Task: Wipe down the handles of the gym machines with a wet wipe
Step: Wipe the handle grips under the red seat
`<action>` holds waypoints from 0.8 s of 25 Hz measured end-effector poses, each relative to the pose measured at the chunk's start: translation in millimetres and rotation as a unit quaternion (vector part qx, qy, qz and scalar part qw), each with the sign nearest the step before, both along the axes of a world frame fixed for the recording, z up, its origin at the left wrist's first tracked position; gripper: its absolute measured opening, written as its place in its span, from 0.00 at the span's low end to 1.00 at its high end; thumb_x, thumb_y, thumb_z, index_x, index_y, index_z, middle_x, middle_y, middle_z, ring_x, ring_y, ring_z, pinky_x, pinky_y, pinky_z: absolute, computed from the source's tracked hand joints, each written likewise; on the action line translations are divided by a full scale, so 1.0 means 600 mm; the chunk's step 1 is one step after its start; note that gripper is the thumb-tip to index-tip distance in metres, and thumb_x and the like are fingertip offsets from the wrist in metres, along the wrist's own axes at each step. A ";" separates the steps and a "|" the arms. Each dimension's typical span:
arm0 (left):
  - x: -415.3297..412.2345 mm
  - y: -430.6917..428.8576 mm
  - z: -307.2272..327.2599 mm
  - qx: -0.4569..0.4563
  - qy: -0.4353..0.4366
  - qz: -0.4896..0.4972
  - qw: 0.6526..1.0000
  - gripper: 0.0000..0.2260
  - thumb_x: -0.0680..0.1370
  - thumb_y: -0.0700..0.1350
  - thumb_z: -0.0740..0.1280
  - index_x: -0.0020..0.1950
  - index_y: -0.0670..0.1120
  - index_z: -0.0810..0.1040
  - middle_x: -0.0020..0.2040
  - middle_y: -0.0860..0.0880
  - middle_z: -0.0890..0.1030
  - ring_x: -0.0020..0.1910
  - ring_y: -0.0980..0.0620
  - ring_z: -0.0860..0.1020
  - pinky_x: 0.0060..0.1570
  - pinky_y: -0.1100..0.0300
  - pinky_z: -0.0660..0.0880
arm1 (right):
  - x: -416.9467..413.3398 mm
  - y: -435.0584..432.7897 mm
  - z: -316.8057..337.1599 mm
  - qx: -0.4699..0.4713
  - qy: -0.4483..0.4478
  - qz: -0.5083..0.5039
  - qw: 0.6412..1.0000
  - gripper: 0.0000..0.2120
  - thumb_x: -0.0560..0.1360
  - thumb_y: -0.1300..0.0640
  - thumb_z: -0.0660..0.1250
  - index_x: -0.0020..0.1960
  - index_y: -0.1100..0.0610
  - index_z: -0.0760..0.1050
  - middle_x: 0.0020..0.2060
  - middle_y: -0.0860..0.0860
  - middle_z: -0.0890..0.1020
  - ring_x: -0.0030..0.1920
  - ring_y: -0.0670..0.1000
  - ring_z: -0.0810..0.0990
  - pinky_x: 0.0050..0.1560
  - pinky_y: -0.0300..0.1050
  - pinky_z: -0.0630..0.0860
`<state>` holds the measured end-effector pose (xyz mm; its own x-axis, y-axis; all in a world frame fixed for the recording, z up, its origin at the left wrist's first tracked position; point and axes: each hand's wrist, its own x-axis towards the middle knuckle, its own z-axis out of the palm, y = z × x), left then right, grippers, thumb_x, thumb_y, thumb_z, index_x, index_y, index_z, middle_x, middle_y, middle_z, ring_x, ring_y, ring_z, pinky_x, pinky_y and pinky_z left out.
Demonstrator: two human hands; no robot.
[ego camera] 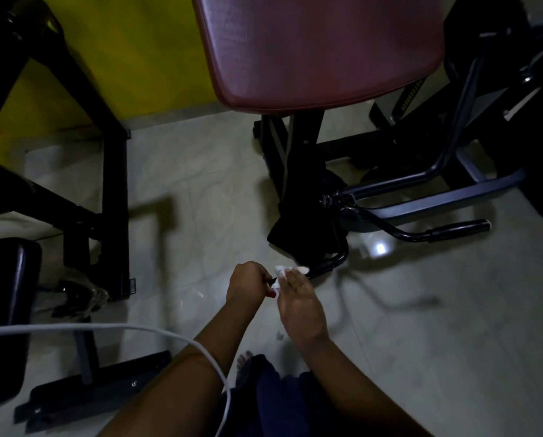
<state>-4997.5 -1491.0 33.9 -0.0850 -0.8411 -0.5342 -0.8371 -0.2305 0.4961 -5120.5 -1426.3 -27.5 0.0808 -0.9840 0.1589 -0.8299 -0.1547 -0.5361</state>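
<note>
A black curved machine handle [328, 263] sticks out low from under the maroon padded seat [320, 48]. My left hand [248, 287] is closed around the near end of that handle. My right hand [298, 302] presses a white wet wipe [287, 271] against the same handle just beyond my left hand; its fingers hide most of the wipe. A second black handle [459, 227] with a grip juts out to the right of the machine, untouched.
Black machine frames [115, 184] stand at the left against a yellow wall [131, 52]. A black padded bench [5, 310] sits at the lower left. A white cable [156, 331] loops over my left forearm. Pale tiled floor [421, 326] stretches right.
</note>
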 end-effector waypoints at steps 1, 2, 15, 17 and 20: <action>-0.001 -0.001 0.000 0.001 -0.005 -0.001 1.000 0.14 0.65 0.42 0.80 0.50 0.45 0.86 0.46 0.46 0.85 0.46 0.50 0.82 0.50 0.58 0.77 | -0.003 0.004 0.009 0.031 -0.072 -0.016 0.997 0.13 0.74 0.68 0.68 0.58 0.63 0.80 0.58 0.58 0.81 0.61 0.50 0.76 0.69 0.34 0.60; -0.001 -0.002 -0.001 0.002 -0.013 -0.005 1.000 0.14 0.65 0.42 0.79 0.50 0.45 0.86 0.46 0.46 0.85 0.46 0.50 0.82 0.50 0.58 0.77 | -0.010 0.002 0.024 0.074 -0.122 -0.055 0.988 0.12 0.77 0.63 0.65 0.59 0.57 0.78 0.58 0.55 0.80 0.59 0.44 0.75 0.67 0.30 0.62; 0.001 0.009 -0.018 -0.040 -0.010 0.019 0.999 0.10 0.65 0.36 0.74 0.42 0.49 0.86 0.39 0.49 0.83 0.39 0.52 0.80 0.43 0.58 0.79 | 0.067 -0.038 0.036 0.295 -0.749 -0.454 0.381 0.13 0.80 0.67 0.56 0.60 0.62 0.75 0.51 0.60 0.81 0.48 0.55 0.80 0.40 0.44 0.77; 0.004 0.011 -0.018 -0.044 -0.001 0.018 0.999 0.12 0.65 0.36 0.74 0.44 0.49 0.86 0.42 0.50 0.83 0.42 0.52 0.80 0.43 0.61 0.76 | 0.065 -0.015 0.040 0.297 -0.761 -0.423 0.391 0.10 0.80 0.69 0.56 0.55 0.64 0.74 0.48 0.62 0.80 0.45 0.55 0.81 0.43 0.45 0.79; 0.008 0.012 -0.019 -0.040 0.013 0.010 0.999 0.11 0.66 0.39 0.77 0.47 0.49 0.86 0.43 0.50 0.83 0.44 0.52 0.79 0.41 0.64 0.70 | 0.050 -0.008 0.045 0.246 -0.751 -0.468 0.396 0.07 0.78 0.70 0.62 0.55 0.67 0.74 0.46 0.64 0.79 0.44 0.59 0.81 0.54 0.50 0.78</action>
